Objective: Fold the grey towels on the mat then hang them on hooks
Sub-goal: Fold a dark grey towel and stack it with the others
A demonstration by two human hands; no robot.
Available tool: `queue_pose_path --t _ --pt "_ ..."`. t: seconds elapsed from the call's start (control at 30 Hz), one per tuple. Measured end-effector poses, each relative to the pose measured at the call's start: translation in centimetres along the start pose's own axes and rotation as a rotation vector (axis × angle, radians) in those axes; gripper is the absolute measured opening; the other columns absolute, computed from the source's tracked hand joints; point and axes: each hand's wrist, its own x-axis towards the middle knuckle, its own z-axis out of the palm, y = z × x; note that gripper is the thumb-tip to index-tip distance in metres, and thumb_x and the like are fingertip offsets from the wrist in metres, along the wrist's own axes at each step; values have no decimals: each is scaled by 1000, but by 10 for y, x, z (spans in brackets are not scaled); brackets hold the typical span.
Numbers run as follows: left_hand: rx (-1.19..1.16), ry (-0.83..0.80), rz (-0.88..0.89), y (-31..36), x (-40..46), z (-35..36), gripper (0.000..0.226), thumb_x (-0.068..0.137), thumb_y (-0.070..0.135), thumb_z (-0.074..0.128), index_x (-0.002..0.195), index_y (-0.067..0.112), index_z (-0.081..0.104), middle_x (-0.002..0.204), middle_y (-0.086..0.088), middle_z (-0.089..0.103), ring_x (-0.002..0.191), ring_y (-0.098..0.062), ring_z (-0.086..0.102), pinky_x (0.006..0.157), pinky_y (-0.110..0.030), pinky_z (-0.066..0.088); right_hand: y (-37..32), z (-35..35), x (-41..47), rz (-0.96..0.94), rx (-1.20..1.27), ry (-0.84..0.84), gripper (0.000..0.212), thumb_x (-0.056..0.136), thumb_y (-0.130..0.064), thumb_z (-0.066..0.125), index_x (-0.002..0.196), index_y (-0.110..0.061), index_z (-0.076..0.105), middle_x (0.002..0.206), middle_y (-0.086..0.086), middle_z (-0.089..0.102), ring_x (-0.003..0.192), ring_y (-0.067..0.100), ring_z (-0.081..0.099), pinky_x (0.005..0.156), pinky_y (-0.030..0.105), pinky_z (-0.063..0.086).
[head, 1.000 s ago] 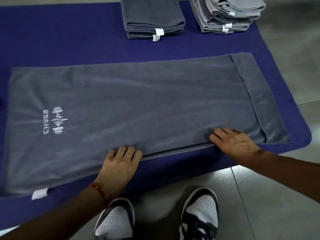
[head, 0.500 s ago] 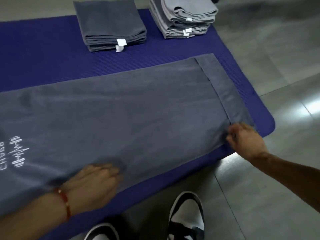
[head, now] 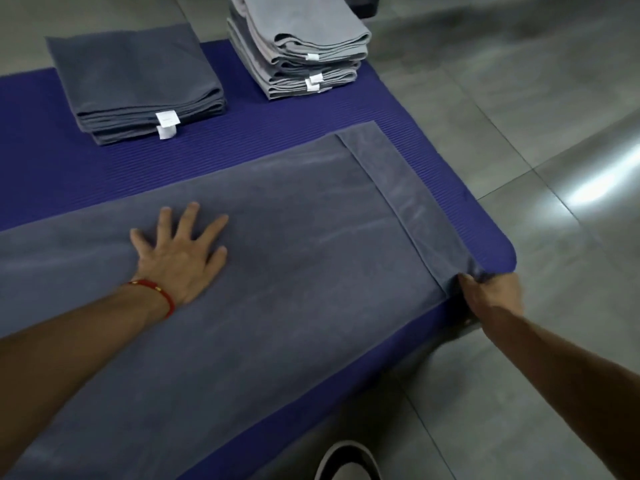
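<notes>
Grey towel under flat left hand, corner pinched by right hand

A single wide-angle camera sits on the person's head and looks forward and steeply down at the floor. It sits close to the work: both forearms enter from the bottom corners, and the toe of a shoe shows at the lower edge. The blue mat runs slantwise from the left edge to the right, filling most of the picture, which suggests the head is turned somewhat rightward. Straight lines bow near the borders. There is no second view to share anything.
</notes>
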Motion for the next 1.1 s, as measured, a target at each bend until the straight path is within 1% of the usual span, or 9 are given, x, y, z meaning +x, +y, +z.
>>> queue_pose_path --t 0.1,0.27,0.4,0.5,0.67,0.77,0.87,0.93,1.1 --pt "-49 23 -172 -8 11 4 60 98 65 14 155 51 -1 168 -3 -5 152 -40 -7 108 -81 8 -42 8 -6 -443 -162 210 52 91 -36 67 131 -8 50 129 24 48 118 43 48 96 56 42" --pt "-3 100 -186 -16 20 15 63 98 67 4 157 47 0 168 -9 2 151 -45 -2 103 -86 7 -183 51 5 -1026 -203 61 32 104 -27 47 132 -17 57 134 12 55 120 39 50 97 55 38" --pt "29 124 -166 -18 19 20 66 96 66 9 159 45 3 168 -10 5 152 -45 -1 104 -85 7 -301 88 14 -1081 -162 -55 43 103 -12 46 144 -22 51 143 6 56 127 36 50 104 53 44" --pt "31 139 -169 -19 22 19 66 96 65 11 159 44 4 168 -10 6 152 -45 -1 104 -84 8 -350 78 46 -1111 -409 -161 53 89 2 59 135 -25 55 134 10 56 122 35 53 101 50 47" --pt "48 178 -162 -20 21 24 66 97 61 18 159 41 10 168 -13 9 152 -46 2 104 -84 10 -378 55 73 -1227 -660 -348 29 84 -11 79 108 -18 63 98 0 58 98 27 58 90 40 48" --pt "45 178 -168 -18 20 23 66 97 60 19 159 41 11 168 -12 10 152 -46 3 105 -84 10 -382 52 76 -1219 -639 -272 23 82 -20 82 93 -26 62 94 0 60 94 26 57 88 43 51" --pt "28 179 -176 -18 19 21 66 96 58 22 159 41 13 167 -16 11 152 -46 3 105 -83 10 -360 61 66 -1155 -473 -108 19 94 -24 68 110 -18 61 117 12 58 110 37 58 91 49 50" --pt "6 171 -186 -16 18 18 66 95 58 24 159 41 14 166 -18 11 152 -47 3 105 -83 9 -334 84 39 -1127 -479 17 38 103 -32 50 135 -12 50 139 18 47 127 41 50 102 56 44" --pt "28 139 -215 -17 18 19 67 94 61 18 158 45 6 168 -15 5 152 -46 -1 106 -82 8 -268 144 -78 -901 -348 -86 69 105 -52 15 163 -14 10 170 15 2 156 36 -1 123 64 3"
